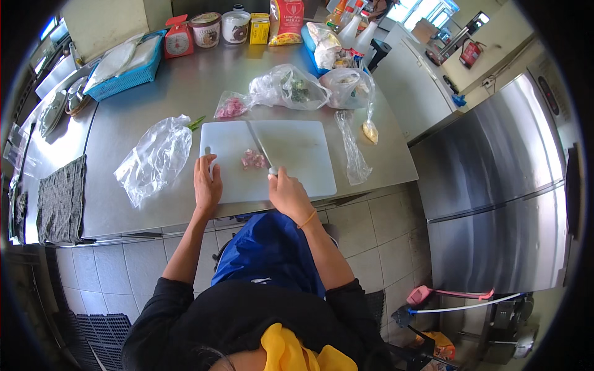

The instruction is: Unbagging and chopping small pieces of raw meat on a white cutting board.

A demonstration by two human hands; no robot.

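A white cutting board (301, 153) lies on the steel table, with a small heap of chopped pinkish pieces (254, 159) near its middle. My right hand (288, 191) grips the handle of a kitchen knife (258, 141), whose blade points away from me just right of the heap. At the board's left edge, my left hand (207, 183) rests with its fingers apart, close to the board's handle slot. A crumpled clear plastic bag (158, 157) lies left of the board, with green stalks (196, 123) at its upper end. Beyond the board is a small bag of pink pieces (232, 107).
Plastic bags of food (292, 88) and an empty-looking clear bag (353, 153) lie behind and right of the board. A blue basket (127, 86), a red scale (178, 39), tubs and bottles line the back. A dark cloth (61, 199) hangs over the left front edge. A steel refrigerator (492, 185) stands right.
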